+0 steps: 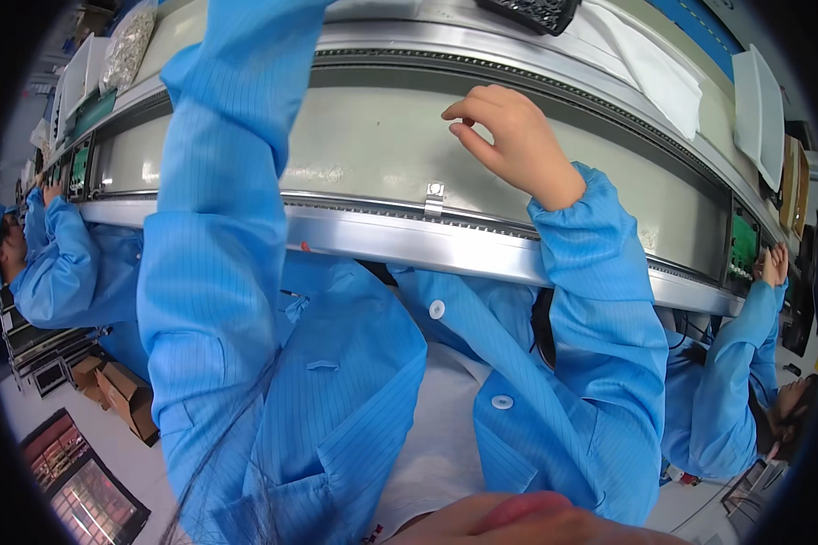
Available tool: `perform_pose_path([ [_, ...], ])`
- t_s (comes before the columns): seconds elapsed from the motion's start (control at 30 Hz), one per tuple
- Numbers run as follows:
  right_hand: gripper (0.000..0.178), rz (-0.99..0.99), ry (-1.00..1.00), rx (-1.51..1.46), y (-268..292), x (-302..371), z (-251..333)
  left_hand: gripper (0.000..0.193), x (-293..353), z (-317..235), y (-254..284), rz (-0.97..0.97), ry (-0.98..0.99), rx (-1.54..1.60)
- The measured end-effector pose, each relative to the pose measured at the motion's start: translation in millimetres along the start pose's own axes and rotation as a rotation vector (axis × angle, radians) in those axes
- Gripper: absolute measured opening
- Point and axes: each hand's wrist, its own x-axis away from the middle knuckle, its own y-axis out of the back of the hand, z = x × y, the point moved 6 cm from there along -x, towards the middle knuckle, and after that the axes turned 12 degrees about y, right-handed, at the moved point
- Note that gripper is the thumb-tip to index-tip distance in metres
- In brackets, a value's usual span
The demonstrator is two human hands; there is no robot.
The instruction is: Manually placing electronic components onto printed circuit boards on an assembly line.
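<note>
Clip: small, metal, at the near edge of the conveyor, long axis pointing across it.
Clip from right hand: leftward and nearer the body, not touching.
Right hand: above the conveyor, the closer hand; fingers loosely curled, thumb apart, nothing held.
Left hand: out of view, state cannot be told; its sleeve crosses the conveyor.
Black tray: beyond the far edge.
</note>
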Motion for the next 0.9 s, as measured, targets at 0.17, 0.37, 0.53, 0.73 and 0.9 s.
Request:
perform_pose_path([
  [0.17, 0.011, -0.015, -0.049, 0.031, -1.2, 7.0, -14.8, 0.021, -34.1, 2.7, -45.4, 0.24, -0.049, -0.002],
  [0.37, 0.011, 0.032, -0.048, 0.025, -10.0, 9.8, -20.2, 0.021, -38.1, -8.7, -44.3, 0.207, -0.078, 0.093],
  [0.53, 0.016, 0.045, -0.088, -0.026, -15.3, 1.4, -20.9, 0.021, -7.2, 0.1, -26.8, 0.116, -0.059, 0.19],
  [0.73, 0.024, -0.216, -0.376, -0.526, -19.4, 4.2, -27.8, 0.02, 137.4, -45.3, -12.2, 0.066, -0.499, 0.931],
  [0.9, 0.027, -0.424, -0.457, -0.976, -21.6, 7.5, -16.1, 0.02, 193.3, -71.9, -55.0, 0.334, -0.407, 1.45],
])
